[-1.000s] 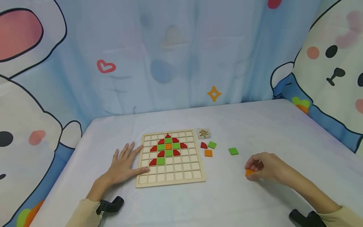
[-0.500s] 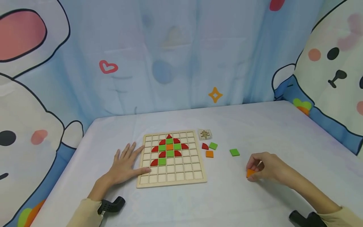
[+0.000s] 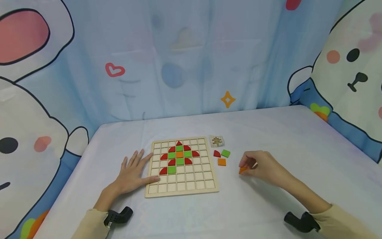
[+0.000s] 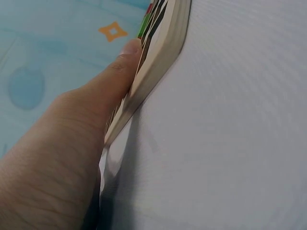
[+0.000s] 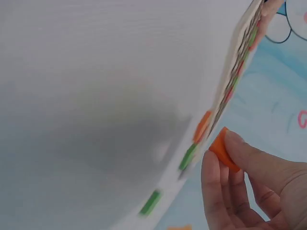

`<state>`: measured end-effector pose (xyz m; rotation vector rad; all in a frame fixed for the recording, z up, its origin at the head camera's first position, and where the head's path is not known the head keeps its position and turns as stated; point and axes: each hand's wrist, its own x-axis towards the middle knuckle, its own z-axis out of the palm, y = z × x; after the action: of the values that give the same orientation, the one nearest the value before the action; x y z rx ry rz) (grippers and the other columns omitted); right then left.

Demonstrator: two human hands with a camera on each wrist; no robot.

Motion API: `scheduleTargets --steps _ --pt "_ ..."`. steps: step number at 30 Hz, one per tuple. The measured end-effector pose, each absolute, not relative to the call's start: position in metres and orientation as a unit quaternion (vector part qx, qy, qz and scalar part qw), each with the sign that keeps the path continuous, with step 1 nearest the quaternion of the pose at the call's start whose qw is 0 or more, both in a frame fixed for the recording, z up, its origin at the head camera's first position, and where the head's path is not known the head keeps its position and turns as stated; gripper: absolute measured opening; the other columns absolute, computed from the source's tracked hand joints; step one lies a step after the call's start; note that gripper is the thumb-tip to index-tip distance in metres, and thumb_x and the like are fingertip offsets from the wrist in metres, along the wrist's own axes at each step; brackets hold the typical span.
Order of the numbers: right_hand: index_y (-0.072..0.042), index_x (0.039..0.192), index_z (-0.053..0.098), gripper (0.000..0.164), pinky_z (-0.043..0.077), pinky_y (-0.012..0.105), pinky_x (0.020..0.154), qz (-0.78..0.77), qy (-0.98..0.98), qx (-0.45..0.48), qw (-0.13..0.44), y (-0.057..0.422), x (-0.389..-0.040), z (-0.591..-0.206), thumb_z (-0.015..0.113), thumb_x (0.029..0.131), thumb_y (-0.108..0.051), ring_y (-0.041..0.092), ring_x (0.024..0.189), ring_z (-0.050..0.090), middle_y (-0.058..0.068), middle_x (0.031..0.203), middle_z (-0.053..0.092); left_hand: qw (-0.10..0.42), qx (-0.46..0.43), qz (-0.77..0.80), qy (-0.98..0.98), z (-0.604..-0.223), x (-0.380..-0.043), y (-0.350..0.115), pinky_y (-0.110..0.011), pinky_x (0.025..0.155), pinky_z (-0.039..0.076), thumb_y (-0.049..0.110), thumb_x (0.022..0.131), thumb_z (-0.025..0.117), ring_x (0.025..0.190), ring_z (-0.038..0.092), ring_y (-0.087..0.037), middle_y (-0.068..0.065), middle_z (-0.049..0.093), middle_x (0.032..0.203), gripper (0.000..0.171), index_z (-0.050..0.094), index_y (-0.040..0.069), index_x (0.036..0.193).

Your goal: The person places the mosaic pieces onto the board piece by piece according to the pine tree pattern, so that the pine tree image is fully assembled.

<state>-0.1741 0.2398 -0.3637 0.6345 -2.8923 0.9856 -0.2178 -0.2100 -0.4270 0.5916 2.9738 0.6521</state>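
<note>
My right hand [image 3: 262, 166] pinches an orange square tile [image 5: 223, 149] between thumb and fingertips, over the table right of the wooden grid board [image 3: 188, 186]. My left hand [image 3: 129, 176] lies with straight, spread fingers along the board's left side. Its thumb [image 4: 115, 79] rests over the rim in the left wrist view. Set in the grid are a red triangle [image 3: 179, 143], red quarter-round pieces [image 3: 163, 171], green squares [image 3: 171, 169] and one orange square [image 3: 179, 154], mostly in the upper middle. The board's lower and right cells hold no pieces.
Beside the board's right edge lie a red quarter-round piece [image 3: 217, 153], a green tile [image 3: 225, 153] and an orange tile [image 3: 222, 162]. A small pattern card [image 3: 217, 141] lies behind them. Another green tile [image 5: 151, 202] shows in the right wrist view. A printed curtain [image 3: 185, 66] hangs behind the table.
My right hand has carried the orange tile leftward and slightly away from me, nearer the board. It now hides the lone green tile in the head view. My left hand has stayed put.
</note>
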Motion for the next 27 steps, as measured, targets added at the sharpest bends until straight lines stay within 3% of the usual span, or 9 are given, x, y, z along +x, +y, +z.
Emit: scheduleTargets --steps 14,27 --pt "-0.005 0.091 0.076 0.012 0.056 0.026 0.070 0.391 -0.875 0.282 -0.051 0.135 -0.224 -0.354 0.083 0.086 0.002 0.011 0.074 0.063 -0.003 0.082 0.070 0.016 0.191 0.213 0.958 -0.426 -0.218 -0.210 -0.072 0.120 -0.003 0.067 0.088 0.067 0.159 0.006 -0.047 -0.024 0.016 0.172 0.101 0.033 0.013 0.165" --pt "-0.004 0.093 0.078 0.009 0.055 0.025 0.073 0.391 -0.869 0.285 -0.101 0.083 -0.240 -0.369 0.078 0.090 0.004 0.009 0.076 0.064 0.001 0.089 0.074 0.029 0.184 0.201 0.962 -0.429 -0.221 -0.211 -0.071 0.121 -0.004 0.069 0.089 0.064 0.160 0.004 -0.045 -0.022 0.013 0.173 0.101 0.030 0.014 0.166"
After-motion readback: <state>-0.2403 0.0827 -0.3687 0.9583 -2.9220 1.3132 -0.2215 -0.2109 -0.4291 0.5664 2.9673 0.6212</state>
